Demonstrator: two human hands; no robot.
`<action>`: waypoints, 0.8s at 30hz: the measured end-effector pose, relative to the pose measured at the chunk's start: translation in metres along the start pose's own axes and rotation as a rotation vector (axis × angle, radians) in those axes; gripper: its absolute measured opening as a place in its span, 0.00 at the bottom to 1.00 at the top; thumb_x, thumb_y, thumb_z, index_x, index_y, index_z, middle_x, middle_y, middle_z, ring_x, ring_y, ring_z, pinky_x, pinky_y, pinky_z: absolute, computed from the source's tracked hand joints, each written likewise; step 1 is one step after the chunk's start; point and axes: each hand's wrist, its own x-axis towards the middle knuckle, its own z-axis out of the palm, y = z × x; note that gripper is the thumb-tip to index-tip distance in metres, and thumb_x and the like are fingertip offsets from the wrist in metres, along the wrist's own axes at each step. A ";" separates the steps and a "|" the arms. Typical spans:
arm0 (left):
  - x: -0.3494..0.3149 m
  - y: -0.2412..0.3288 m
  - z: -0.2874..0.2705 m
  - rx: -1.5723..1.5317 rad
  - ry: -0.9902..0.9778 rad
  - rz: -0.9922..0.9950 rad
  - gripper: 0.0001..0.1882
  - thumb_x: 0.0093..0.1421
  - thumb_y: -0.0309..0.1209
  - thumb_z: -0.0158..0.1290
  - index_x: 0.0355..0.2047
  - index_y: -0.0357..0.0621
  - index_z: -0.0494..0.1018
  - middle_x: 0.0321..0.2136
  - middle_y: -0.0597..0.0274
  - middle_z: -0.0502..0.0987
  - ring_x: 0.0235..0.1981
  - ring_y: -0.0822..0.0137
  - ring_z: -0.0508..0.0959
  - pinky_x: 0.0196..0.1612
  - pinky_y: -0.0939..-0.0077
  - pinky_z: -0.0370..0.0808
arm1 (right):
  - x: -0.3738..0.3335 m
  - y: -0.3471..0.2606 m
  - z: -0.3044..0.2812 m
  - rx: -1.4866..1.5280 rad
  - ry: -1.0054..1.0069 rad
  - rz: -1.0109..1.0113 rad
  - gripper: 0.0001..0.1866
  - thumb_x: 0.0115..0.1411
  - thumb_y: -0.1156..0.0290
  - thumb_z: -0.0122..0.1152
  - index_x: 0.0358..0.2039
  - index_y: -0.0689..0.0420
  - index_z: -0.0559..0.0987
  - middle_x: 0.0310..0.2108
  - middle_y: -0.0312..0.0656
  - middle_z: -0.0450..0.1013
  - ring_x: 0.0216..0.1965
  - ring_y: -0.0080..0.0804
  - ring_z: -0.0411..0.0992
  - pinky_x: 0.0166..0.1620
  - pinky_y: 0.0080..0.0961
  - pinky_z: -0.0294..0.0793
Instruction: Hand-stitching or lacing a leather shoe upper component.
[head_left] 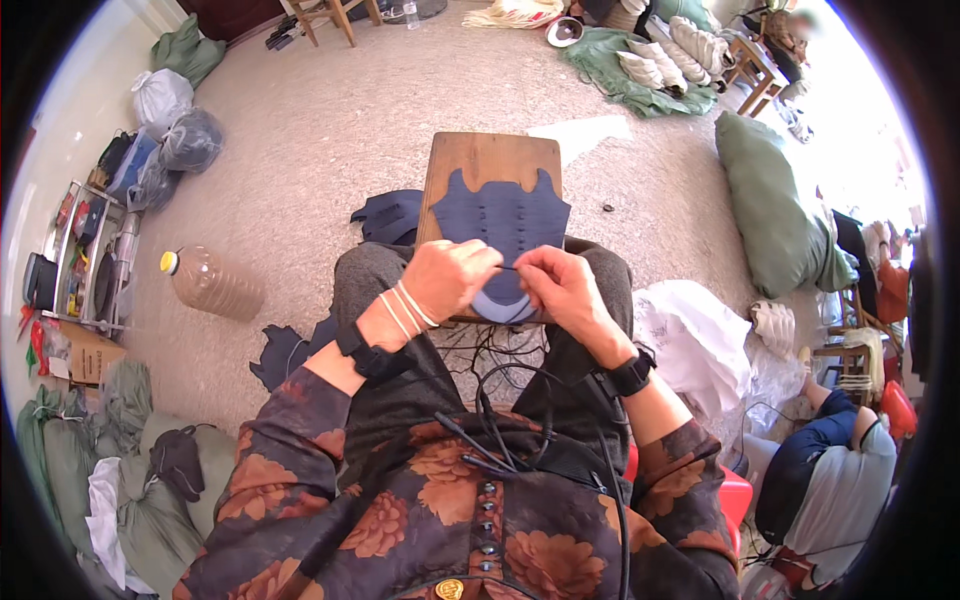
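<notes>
A dark blue, flat cut piece (500, 215) with two upright horns and rows of small marks down its middle lies on a wooden board (490, 150) between my knees. A lighter blue curved edge (505, 308) shows at its near end. Over its lower half, my left hand (455, 275) and my right hand (560, 285) are closed in pinches, almost meeting. A short, thin dark cord (508, 267) stretches between their fingertips. The fingers hide its ends.
More dark blue pieces (390, 215) lie on the floor left of the board. A large bottle (215, 283) with a yellow cap stands farther left. Black cables (515, 375) hang over my lap. White cloth (690, 345) and a green sack (770, 200) are at right; another person (830, 490) sits lower right.
</notes>
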 end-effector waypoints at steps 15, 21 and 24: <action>-0.023 0.001 -0.041 -0.590 -0.265 -0.656 0.06 0.62 0.28 0.58 0.33 0.38 0.79 0.22 0.72 0.75 0.23 0.83 0.66 0.26 0.82 0.65 | 0.006 -0.022 0.019 -0.381 0.095 -0.454 0.06 0.59 0.77 0.58 0.36 0.64 0.77 0.31 0.50 0.77 0.28 0.46 0.78 0.34 0.34 0.76; -0.014 0.010 -0.032 -0.682 -0.033 -0.635 0.05 0.63 0.27 0.59 0.33 0.37 0.78 0.22 0.74 0.76 0.21 0.84 0.67 0.25 0.87 0.64 | 0.003 -0.029 0.037 -0.107 -0.080 -0.042 0.08 0.66 0.73 0.57 0.35 0.65 0.78 0.23 0.38 0.76 0.23 0.20 0.73 0.27 0.21 0.71; -0.018 0.023 -0.015 -1.036 0.165 -0.768 0.04 0.63 0.27 0.59 0.34 0.38 0.78 0.24 0.73 0.77 0.20 0.85 0.69 0.24 0.90 0.65 | 0.001 -0.019 0.043 0.142 -0.062 -0.002 0.08 0.67 0.72 0.55 0.34 0.64 0.79 0.24 0.34 0.75 0.24 0.16 0.72 0.27 0.17 0.70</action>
